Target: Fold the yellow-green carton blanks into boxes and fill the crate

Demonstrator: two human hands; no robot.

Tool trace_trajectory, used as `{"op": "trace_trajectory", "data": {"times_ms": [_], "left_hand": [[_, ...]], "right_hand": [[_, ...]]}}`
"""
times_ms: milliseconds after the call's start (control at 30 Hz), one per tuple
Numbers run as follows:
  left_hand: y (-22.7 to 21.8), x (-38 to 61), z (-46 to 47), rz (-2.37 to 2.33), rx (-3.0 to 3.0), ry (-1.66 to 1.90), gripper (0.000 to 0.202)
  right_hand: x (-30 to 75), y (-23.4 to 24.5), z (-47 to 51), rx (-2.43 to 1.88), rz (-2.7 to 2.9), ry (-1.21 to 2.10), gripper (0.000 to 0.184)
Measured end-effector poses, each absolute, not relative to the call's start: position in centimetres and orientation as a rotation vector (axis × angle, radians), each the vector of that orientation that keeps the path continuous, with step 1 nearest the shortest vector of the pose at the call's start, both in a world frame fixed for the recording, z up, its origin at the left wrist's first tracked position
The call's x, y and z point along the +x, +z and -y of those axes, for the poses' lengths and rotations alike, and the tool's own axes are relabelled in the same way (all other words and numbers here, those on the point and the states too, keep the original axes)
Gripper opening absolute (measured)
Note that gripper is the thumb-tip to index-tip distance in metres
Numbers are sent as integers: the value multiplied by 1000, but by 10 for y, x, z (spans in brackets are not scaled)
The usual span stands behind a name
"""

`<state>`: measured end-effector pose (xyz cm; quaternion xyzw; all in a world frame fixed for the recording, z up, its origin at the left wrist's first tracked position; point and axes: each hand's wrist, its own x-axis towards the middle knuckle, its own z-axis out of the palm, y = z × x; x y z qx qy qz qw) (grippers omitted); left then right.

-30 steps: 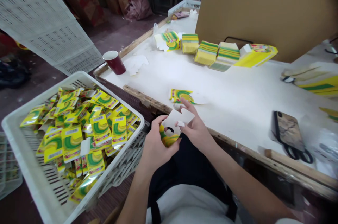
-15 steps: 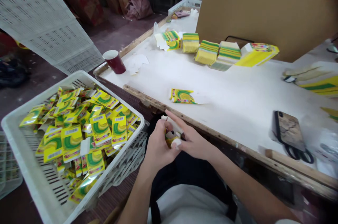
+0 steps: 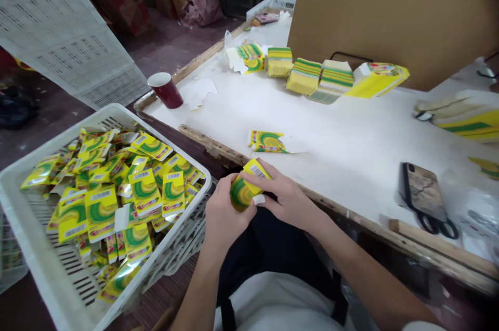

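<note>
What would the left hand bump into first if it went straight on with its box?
Probably the wooden edge of the table, just beyond the left hand and its box. Depth is unclear, though: if the hand is higher, it might pass over and reach the yellow carton lying there.

tabletop [image 3: 343, 149] free toward phone [image 3: 424, 190]; basket [image 3: 25, 216] crowds left hand [image 3: 226, 216]

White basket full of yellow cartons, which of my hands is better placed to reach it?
Probably your left hand: it's nearer the white basket, while your right hand is farther across. Both hands hold a yellow carton.
</note>
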<state>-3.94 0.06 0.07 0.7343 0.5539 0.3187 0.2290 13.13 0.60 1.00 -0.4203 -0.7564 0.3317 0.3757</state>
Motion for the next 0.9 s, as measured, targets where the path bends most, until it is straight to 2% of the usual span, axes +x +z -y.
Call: {"op": "trace_trajectory", "data": {"times_ms": [167,367,500,600,767,900], "left_hand": [[5,-42,-3,-1496,2071,850,45],[9,-41,-7,-1446,2124,860,50],[9,-43,-7,-1425,2114,873,47],[9,-45,-8,-1411,2103,880,47],[11,-46,-11,-1396,2137,887,52],[12,-45,-13,-1404,2153,891,50]], "right_hand": [[134,15,-7,-1019,1949,877,38],[133,19,-3,-1131,2009,797,60],[138,17,-4,-1071,2025,798,39],[140,16,-5,-1040,2040,804,32],[136,16,-3,-1095,2072,798,56],[134,16,-2,-1094,2039,800,67]]}}
